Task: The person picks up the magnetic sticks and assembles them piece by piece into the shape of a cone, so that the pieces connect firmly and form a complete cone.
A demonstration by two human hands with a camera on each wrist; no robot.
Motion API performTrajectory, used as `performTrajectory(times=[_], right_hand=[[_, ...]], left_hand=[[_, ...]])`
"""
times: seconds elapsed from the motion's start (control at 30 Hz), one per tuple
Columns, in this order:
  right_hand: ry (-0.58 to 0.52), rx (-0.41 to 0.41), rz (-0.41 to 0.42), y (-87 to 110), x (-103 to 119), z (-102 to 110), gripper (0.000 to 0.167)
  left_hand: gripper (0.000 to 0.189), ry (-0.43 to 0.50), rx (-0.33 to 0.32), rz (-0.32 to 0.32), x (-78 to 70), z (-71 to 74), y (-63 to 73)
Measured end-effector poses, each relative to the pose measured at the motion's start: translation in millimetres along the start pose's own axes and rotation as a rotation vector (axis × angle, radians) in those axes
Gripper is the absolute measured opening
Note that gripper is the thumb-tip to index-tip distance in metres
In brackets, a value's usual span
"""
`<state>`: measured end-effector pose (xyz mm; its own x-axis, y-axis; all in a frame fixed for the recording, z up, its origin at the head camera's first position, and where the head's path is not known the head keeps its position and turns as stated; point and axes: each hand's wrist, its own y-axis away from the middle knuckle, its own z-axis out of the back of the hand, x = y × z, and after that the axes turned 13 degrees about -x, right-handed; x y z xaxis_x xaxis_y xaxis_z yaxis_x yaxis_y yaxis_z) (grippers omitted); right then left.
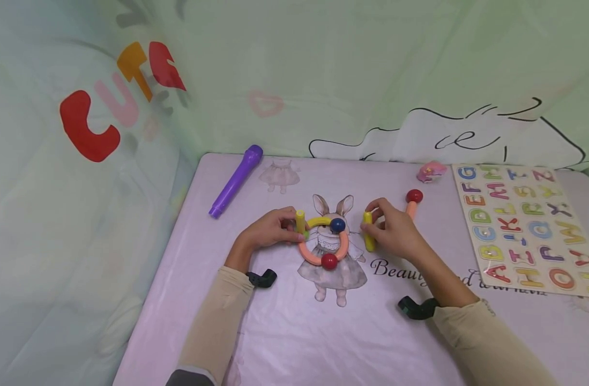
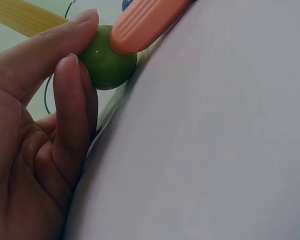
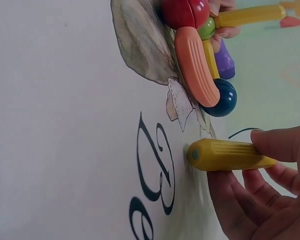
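Observation:
A ring of curved toy rods and balls lies on the table, with an orange rod (image 1: 343, 246), a yellow curved rod (image 1: 318, 221), a blue ball (image 1: 338, 225) and a red ball (image 1: 329, 261). At its left side my left hand (image 1: 274, 228) pinches the green ball (image 2: 107, 62) between thumb and fingers. A straight yellow rod (image 1: 300, 221) stands up from that ball. Right of the ring, apart from it, my right hand (image 1: 395, 229) holds another yellow rod (image 3: 225, 155) upright between thumb and fingers, its lower end at or just above the tabletop.
Behind my right hand lies an orange rod with a red ball (image 1: 414, 196). A purple toy microphone (image 1: 236, 181) is at the back left. An alphabet board (image 1: 530, 230) lies at the right, near a small pink object (image 1: 431, 171). Printed curtains stand behind and left.

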<state>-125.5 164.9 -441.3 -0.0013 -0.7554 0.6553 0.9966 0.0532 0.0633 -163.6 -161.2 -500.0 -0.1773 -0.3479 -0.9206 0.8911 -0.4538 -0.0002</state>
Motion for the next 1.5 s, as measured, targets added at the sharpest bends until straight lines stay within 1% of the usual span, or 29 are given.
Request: performTrajectory(times=[0.17,0.3,0.53,0.7,0.83,1.03,1.1,1.3,1.5], right_hand=[[-0.012,0.007,-0.011,-0.4,3,-2,0.045],[-0.037,0.003,-0.001,-0.6,3,-3,0.044],[-0.201,0.062,-0.055,-1.8,2,-6,0.05],[-0.197,0.031,-0.034,-2.0,2,-10,0.053],[-0.244,0.02,-0.046,-3.0,3,-14,0.057],[-0.298,-0.018,-0.092,-4.0,2,-20,0.046],[-0.345,-0.019,-0.099,-4.5,0,-23,0.046],[-0.513,-0.019,-0.109,-4.3,-9,-36,0.054],[-0.648,-0.058,-0.09,-1.9,-17,-43,0.057]], left_hand=[[0.026,-0.002,-0.002,0.017,-0.9,0.7,0.0],[0.027,-0.003,0.0,0.024,-1.5,0.7,-0.1],[0.027,0.006,0.002,0.029,-0.7,0.4,-1.0],[0.027,0.013,0.002,0.035,0.6,-0.1,-1.4],[0.027,0.015,0.002,0.03,0.8,-0.2,-1.2],[0.026,0.018,0.004,0.025,0.9,-0.9,-1.5],[0.026,0.021,0.003,0.027,0.9,-1.1,-1.6],[0.026,0.016,0.004,0.027,0.1,-0.9,-1.3],[0.026,0.011,0.007,0.028,-0.2,-0.7,-1.2]])
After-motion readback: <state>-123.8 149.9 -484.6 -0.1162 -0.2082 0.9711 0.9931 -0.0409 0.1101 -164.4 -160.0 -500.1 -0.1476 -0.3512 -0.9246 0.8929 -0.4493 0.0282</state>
